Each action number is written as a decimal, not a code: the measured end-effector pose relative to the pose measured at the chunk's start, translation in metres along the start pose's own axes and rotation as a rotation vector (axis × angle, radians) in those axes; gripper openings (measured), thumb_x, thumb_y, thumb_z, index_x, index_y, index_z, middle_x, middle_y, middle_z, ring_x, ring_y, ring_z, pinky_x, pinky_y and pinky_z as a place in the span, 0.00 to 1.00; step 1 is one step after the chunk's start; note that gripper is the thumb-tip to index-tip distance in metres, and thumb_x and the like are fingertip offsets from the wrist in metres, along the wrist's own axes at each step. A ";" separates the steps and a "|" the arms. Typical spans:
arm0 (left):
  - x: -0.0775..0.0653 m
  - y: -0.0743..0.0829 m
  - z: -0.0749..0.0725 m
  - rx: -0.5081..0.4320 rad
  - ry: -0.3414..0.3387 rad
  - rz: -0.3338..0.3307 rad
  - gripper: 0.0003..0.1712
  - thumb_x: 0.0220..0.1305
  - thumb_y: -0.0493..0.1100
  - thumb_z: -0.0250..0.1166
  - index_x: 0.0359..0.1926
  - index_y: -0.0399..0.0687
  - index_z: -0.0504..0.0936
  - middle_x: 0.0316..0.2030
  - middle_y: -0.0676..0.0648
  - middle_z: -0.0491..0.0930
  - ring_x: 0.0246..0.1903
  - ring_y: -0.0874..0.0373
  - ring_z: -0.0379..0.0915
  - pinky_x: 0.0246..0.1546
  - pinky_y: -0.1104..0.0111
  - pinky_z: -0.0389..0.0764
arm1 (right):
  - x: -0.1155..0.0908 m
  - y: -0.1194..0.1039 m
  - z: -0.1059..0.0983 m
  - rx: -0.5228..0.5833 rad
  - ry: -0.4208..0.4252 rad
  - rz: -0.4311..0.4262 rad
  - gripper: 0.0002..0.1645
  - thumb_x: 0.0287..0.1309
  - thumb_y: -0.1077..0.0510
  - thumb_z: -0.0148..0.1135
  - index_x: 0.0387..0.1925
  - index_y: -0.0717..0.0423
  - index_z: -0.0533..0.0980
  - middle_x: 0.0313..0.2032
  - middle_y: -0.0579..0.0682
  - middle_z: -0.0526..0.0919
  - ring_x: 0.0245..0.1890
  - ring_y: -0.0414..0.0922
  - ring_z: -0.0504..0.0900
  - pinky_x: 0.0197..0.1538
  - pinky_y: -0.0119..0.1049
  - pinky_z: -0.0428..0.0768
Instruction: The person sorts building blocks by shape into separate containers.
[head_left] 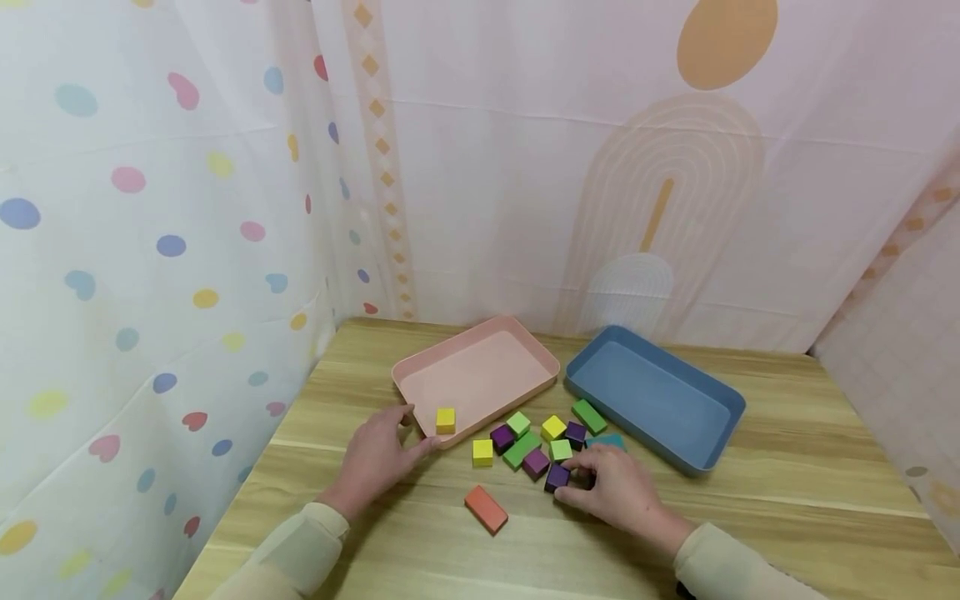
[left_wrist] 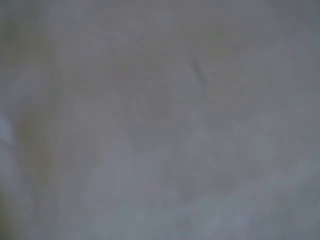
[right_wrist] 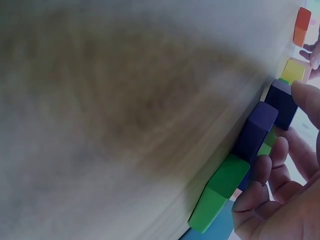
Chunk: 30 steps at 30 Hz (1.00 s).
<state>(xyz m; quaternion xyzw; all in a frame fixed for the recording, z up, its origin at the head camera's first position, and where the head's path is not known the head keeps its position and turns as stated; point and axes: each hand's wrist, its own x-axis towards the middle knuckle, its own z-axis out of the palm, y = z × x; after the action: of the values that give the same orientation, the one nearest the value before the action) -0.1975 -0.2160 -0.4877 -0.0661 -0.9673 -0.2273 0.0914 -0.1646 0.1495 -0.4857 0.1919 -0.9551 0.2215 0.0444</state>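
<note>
My right hand pinches a dark purple cube between thumb and fingers at the near side of a block cluster. In the right wrist view that same cube shows between thumb and fingertip. My left hand is at the near left corner of the pink tray, thumb and fingers apart and holding nothing. One yellow cube sits inside the tray by that corner. Another yellow cube lies on the table just outside. The left wrist view is only blur.
The cluster has purple, yellow and light green cubes, a long green block and another green block. A teal block is partly behind my right hand. An orange block lies nearer. A blue tray stands at right, curtains behind.
</note>
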 end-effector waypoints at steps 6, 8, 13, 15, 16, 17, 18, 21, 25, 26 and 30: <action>0.000 0.001 0.000 -0.002 -0.004 0.001 0.47 0.55 0.69 0.70 0.60 0.36 0.76 0.46 0.44 0.81 0.44 0.48 0.77 0.47 0.51 0.78 | -0.001 0.000 0.001 0.021 0.000 -0.001 0.18 0.44 0.38 0.78 0.39 0.34 0.87 0.28 0.31 0.75 0.28 0.32 0.71 0.25 0.28 0.68; 0.000 0.001 0.000 0.000 -0.003 0.001 0.46 0.55 0.68 0.70 0.60 0.36 0.75 0.45 0.44 0.81 0.43 0.49 0.77 0.47 0.51 0.77 | -0.001 0.000 0.001 0.036 0.000 -0.001 0.18 0.44 0.39 0.79 0.39 0.35 0.87 0.28 0.31 0.76 0.28 0.33 0.72 0.26 0.28 0.68; 0.000 0.002 0.000 0.008 0.002 0.001 0.46 0.55 0.68 0.70 0.60 0.36 0.76 0.44 0.45 0.81 0.41 0.50 0.76 0.45 0.52 0.77 | -0.002 -0.002 -0.003 0.085 -0.012 0.002 0.18 0.45 0.40 0.78 0.40 0.37 0.87 0.29 0.33 0.77 0.30 0.35 0.74 0.27 0.28 0.70; 0.000 0.002 0.000 0.008 -0.001 0.002 0.46 0.55 0.68 0.70 0.61 0.35 0.76 0.44 0.45 0.81 0.40 0.50 0.76 0.44 0.52 0.78 | -0.001 -0.002 -0.005 0.102 -0.014 -0.001 0.18 0.45 0.40 0.78 0.40 0.38 0.87 0.30 0.34 0.78 0.30 0.36 0.74 0.28 0.28 0.70; 0.000 0.002 0.000 0.008 -0.003 0.002 0.46 0.55 0.68 0.69 0.61 0.35 0.75 0.44 0.45 0.81 0.41 0.51 0.76 0.44 0.53 0.78 | -0.001 -0.003 -0.006 0.110 -0.013 -0.003 0.19 0.45 0.40 0.78 0.40 0.39 0.87 0.30 0.34 0.78 0.30 0.37 0.74 0.28 0.28 0.70; 0.000 0.002 0.001 0.006 -0.005 -0.001 0.46 0.55 0.68 0.69 0.61 0.35 0.75 0.44 0.45 0.81 0.41 0.51 0.76 0.44 0.53 0.78 | -0.001 -0.003 -0.008 0.117 -0.011 -0.006 0.19 0.45 0.40 0.78 0.40 0.40 0.88 0.30 0.35 0.78 0.30 0.37 0.74 0.28 0.28 0.70; 0.000 0.002 0.001 0.008 -0.007 -0.002 0.46 0.56 0.68 0.69 0.61 0.36 0.75 0.44 0.46 0.81 0.41 0.51 0.76 0.44 0.53 0.78 | 0.000 -0.003 -0.009 0.122 -0.006 -0.013 0.19 0.45 0.40 0.78 0.40 0.41 0.88 0.30 0.35 0.79 0.30 0.38 0.74 0.29 0.29 0.71; 0.000 0.001 0.001 0.010 -0.009 -0.005 0.47 0.56 0.69 0.69 0.61 0.35 0.75 0.45 0.45 0.81 0.42 0.50 0.77 0.44 0.53 0.78 | 0.001 -0.003 -0.014 0.149 -0.007 -0.026 0.20 0.46 0.40 0.78 0.40 0.43 0.88 0.30 0.36 0.79 0.29 0.39 0.75 0.30 0.29 0.72; -0.001 0.001 0.002 0.011 -0.014 -0.008 0.47 0.56 0.68 0.69 0.61 0.35 0.75 0.46 0.45 0.81 0.44 0.49 0.77 0.45 0.52 0.78 | 0.005 -0.003 -0.020 0.155 -0.007 -0.017 0.20 0.46 0.40 0.78 0.40 0.42 0.87 0.29 0.36 0.78 0.30 0.39 0.76 0.30 0.30 0.73; -0.001 0.001 0.001 0.010 -0.016 -0.011 0.47 0.56 0.68 0.69 0.62 0.35 0.75 0.46 0.45 0.81 0.44 0.49 0.77 0.45 0.52 0.78 | 0.006 -0.002 -0.022 0.154 -0.003 -0.016 0.20 0.46 0.39 0.78 0.40 0.41 0.87 0.29 0.37 0.78 0.30 0.39 0.77 0.29 0.30 0.72; -0.001 0.001 0.000 0.007 -0.018 -0.018 0.47 0.56 0.69 0.69 0.62 0.35 0.75 0.46 0.45 0.81 0.44 0.49 0.77 0.46 0.52 0.78 | 0.010 -0.003 -0.029 0.153 0.021 -0.024 0.20 0.46 0.38 0.77 0.40 0.40 0.87 0.30 0.38 0.80 0.30 0.40 0.76 0.28 0.30 0.72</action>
<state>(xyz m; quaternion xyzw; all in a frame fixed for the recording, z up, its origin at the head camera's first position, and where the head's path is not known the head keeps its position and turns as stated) -0.1960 -0.2153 -0.4879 -0.0590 -0.9694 -0.2243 0.0808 -0.1730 0.1565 -0.4571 0.2039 -0.9324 0.2953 0.0422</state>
